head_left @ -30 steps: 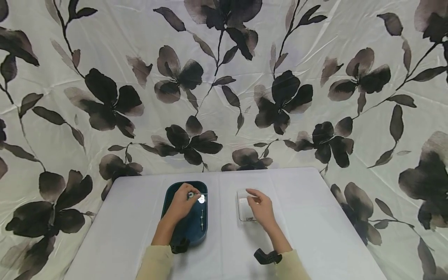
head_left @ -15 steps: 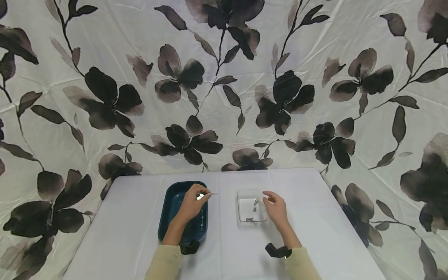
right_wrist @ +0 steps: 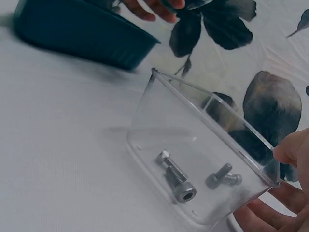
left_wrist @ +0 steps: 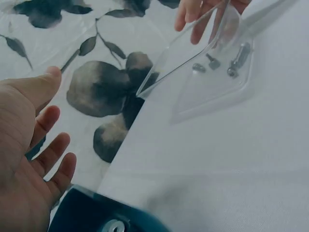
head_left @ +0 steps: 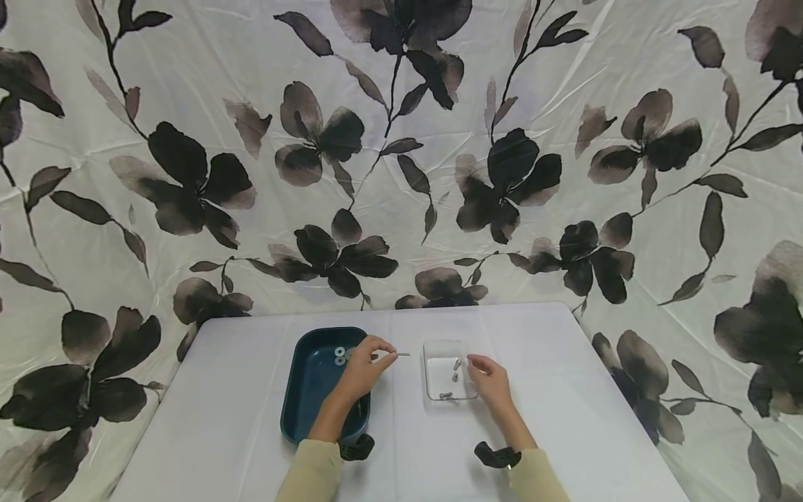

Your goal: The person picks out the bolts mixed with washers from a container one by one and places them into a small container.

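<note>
My left hand (head_left: pixel 362 369) pinches a thin metal rod (head_left: pixel 403 354) between thumb and fingertips. The rod also shows in the left wrist view as a grey rod (left_wrist: pixel 71 60); its exact kind is unclear. This hand is above the right side of a dark teal tray (head_left: pixel 307 401). At the clear plastic box (head_left: pixel 434 387), my right hand (head_left: pixel 491 383) holds the right side wall, with the thumb at the rim (right_wrist: pixel 263 178) and the fingers outside. Several metal socket-head bolts (right_wrist: pixel 178 181) lie on the box's floor.
Several washers (head_left: pixel 339 353) lie toward the far end of the teal tray, part of which is hidden by my left arm. Both containers stand on a white-covered table (head_left: pixel 539 362). A floral cloth (head_left: pixel 401 174) hangs behind it.
My left hand has moved right with the rod, from over the tray toward the clear box. My right hand has drawn back from over the box to its right wall, uncovering the bolts.
</note>
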A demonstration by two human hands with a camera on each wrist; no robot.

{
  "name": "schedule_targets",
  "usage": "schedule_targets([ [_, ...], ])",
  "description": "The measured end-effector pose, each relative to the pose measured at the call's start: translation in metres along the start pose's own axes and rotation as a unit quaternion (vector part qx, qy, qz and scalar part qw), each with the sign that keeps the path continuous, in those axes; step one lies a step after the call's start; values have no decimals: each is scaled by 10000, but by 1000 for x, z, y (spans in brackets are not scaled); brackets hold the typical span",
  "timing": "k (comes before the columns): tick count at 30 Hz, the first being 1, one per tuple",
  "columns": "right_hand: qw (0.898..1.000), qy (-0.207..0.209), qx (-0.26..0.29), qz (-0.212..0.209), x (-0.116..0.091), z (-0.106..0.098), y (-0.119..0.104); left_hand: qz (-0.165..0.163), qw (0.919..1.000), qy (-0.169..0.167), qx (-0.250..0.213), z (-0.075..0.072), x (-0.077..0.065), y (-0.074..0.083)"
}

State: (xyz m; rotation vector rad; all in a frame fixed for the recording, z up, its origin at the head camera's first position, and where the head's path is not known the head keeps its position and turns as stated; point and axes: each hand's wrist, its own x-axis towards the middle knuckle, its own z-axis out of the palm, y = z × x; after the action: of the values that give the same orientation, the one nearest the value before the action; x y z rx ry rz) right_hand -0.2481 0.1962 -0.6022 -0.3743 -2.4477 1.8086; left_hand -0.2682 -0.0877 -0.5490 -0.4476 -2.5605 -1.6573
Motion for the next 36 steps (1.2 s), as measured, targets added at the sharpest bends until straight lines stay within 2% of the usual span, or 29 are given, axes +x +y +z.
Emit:
schedule_targets([
  [3, 10000, -18, 34, 79, 0, 0, 3, -32, 9999, -97, -42, 6, 1, 1],
  [10, 10000, 34, -22, 20, -1, 1, 8, 125, 9999, -115, -15, 22, 2, 1],
  [23, 9998, 3, 157, -96, 0, 2, 10, 53, 9994, -324, 79, 49, 9, -1],
  [29, 9999, 47, 158, -14, -1, 3, 12, -67, 9986, -527, -50, 64, 13, 4],
  [36, 9997, -18, 202, -104, -1, 0, 11, -86, 9985, -539, -28, 80, 15, 11],
])
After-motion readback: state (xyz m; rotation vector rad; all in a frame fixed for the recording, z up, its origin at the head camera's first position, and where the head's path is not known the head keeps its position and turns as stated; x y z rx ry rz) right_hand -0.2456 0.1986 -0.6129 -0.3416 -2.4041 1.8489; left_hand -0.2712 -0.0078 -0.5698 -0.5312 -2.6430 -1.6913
